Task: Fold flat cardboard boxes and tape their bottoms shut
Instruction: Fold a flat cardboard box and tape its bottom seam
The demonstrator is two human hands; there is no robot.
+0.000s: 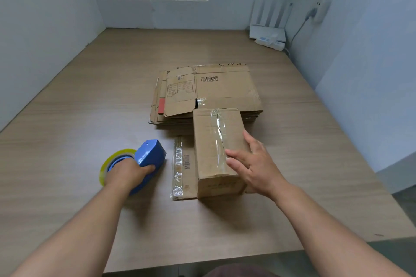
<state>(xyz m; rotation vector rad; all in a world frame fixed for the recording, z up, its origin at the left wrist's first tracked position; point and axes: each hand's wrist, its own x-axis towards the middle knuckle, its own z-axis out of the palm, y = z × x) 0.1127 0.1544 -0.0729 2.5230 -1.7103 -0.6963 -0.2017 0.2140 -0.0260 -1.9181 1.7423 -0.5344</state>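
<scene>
We are gripping the blue tape dispenser (148, 159) in our left hand (128, 172), fingers curled around it, while our right hand (252, 164), fingers spread, is resting on the taped box (213, 141).

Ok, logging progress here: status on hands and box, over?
Left hand grips tape dispenser on table. Right hand open against taped box. Flat stack behind, nothing in the way.

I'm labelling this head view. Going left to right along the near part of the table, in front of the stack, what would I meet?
Tape dispenser, gripped by the left hand → flat cardboard → taped box → right hand, resting on the box.
</scene>
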